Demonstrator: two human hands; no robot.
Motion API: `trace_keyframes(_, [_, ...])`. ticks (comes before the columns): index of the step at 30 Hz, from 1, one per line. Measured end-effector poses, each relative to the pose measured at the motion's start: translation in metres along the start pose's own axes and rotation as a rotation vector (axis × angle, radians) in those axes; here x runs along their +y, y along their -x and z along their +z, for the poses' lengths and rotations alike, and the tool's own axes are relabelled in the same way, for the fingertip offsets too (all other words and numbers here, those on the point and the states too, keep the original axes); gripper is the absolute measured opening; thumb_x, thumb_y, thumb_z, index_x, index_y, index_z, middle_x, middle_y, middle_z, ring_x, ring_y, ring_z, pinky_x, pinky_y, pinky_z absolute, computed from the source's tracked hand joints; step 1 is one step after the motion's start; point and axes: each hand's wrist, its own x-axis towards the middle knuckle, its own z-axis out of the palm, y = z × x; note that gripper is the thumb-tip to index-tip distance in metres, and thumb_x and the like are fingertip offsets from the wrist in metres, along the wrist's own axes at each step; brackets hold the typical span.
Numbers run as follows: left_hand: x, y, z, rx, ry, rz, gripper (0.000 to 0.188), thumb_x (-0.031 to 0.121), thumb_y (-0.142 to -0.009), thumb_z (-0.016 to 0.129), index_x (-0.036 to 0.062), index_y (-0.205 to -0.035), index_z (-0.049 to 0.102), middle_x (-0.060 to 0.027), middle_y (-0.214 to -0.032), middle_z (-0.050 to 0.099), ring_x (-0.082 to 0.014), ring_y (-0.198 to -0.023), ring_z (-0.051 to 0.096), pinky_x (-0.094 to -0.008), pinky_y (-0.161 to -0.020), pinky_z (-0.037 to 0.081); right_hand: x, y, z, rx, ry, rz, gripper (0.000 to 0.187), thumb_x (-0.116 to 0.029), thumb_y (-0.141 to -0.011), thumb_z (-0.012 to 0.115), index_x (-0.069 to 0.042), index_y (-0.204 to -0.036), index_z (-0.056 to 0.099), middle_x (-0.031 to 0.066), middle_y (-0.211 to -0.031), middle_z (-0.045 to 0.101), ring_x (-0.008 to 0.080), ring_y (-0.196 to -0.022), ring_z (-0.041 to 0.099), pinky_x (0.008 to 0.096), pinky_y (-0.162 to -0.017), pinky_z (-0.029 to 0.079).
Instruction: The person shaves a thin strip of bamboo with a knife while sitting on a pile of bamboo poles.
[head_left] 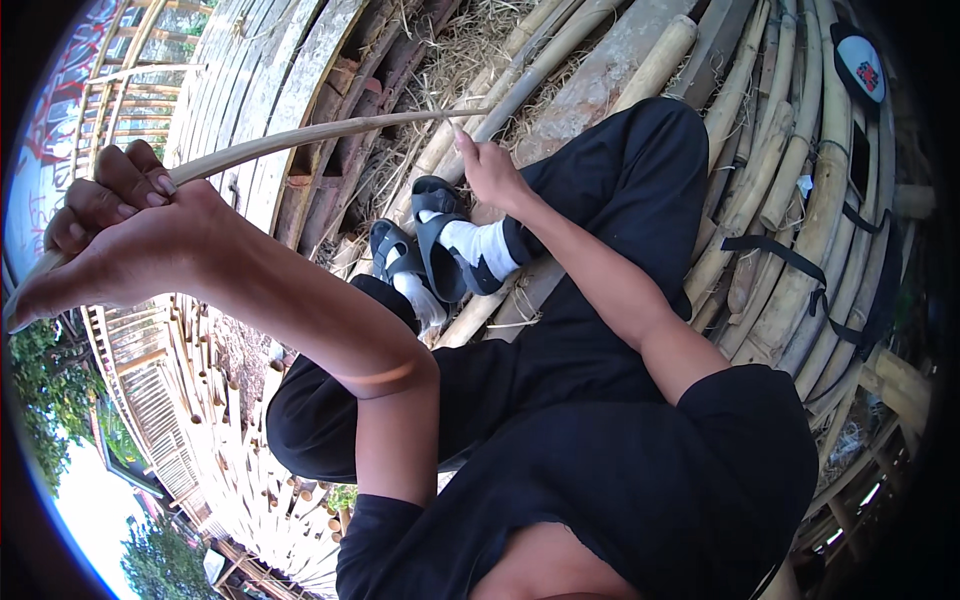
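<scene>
A bed of bamboo poles spreads at right; on it lie a black strap, a rounded black-and-white item and a small white scrap; dry straw lies farther left.

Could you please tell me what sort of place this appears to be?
It looks like an outdoor bamboo yard or workplace: bamboo poles lie close together on the right, a slatted fence stands at the left, and leafy trees show beyond.

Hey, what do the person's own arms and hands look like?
Short black fabric sleeves end above the elbows; below, both arms are bare. The left hand and right hand wear no gloves, and no watch or bracelet shows. A bright streak, probably sunlight, crosses the left arm near the elbow.
</scene>
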Motion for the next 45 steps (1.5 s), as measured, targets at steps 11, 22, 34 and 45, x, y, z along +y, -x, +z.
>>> trace_keyframes(11, [-0.004, 0.003, 0.003, 0.031, 0.003, 0.014, 0.064, 0.076, -0.085, 0.015, 0.0175, -0.06, 0.019, 0.0026, -0.043, 0.019, -0.0096, -0.039, 0.017, -0.0251, -0.041, 0.02, 0.023, -0.005, 0.003, 0.018, 0.01, 0.072, 0.066, -0.049, -0.097, 0.031, 0.005, -0.078, 0.064, 0.0308, -0.074, 0.06, 0.0475, -0.082, 0.058, 0.0526, -0.074, 0.045])
trace_keyframes(22, [-0.001, 0.003, 0.005, 0.133, -0.025, -0.008, 0.063, 0.075, -0.086, 0.023, 0.0163, -0.062, 0.018, 0.0019, -0.044, 0.018, -0.0103, -0.039, 0.016, -0.0255, -0.04, 0.021, 0.034, -0.013, 0.025, 0.129, 0.02, 0.012, 0.055, -0.041, -0.099, 0.032, 0.004, -0.084, 0.06, 0.0292, -0.074, 0.058, 0.048, -0.08, 0.056, 0.0503, -0.07, 0.043])
trace_keyframes(34, [-0.028, -0.018, -0.023, 0.005, 0.164, -0.014, 0.067, 0.072, -0.087, 0.016, 0.0146, -0.055, 0.023, -0.0001, -0.044, 0.022, -0.0116, -0.036, 0.021, -0.0267, -0.039, 0.021, 0.11, -0.044, 0.033, 0.22, 0.045, 0.029, 0.057, -0.054, -0.097, 0.029, -0.007, -0.07, 0.045, 0.0015, -0.047, 0.041, 0.0123, -0.036, 0.042, 0.028, -0.034, 0.034])
trace_keyframes(45, [-0.019, -0.001, -0.014, 0.062, 0.216, 0.071, 0.059, 0.063, -0.089, 0.018, 0.0147, -0.057, 0.027, 0.0011, -0.047, 0.023, -0.0106, -0.037, 0.021, -0.0259, -0.038, 0.021, 0.055, -0.025, 0.011, -0.062, -0.202, 0.013, 0.058, -0.052, -0.098, 0.029, -0.009, -0.06, 0.041, -0.0024, -0.046, 0.04, 0.0071, -0.034, 0.036, 0.0243, -0.032, 0.027])
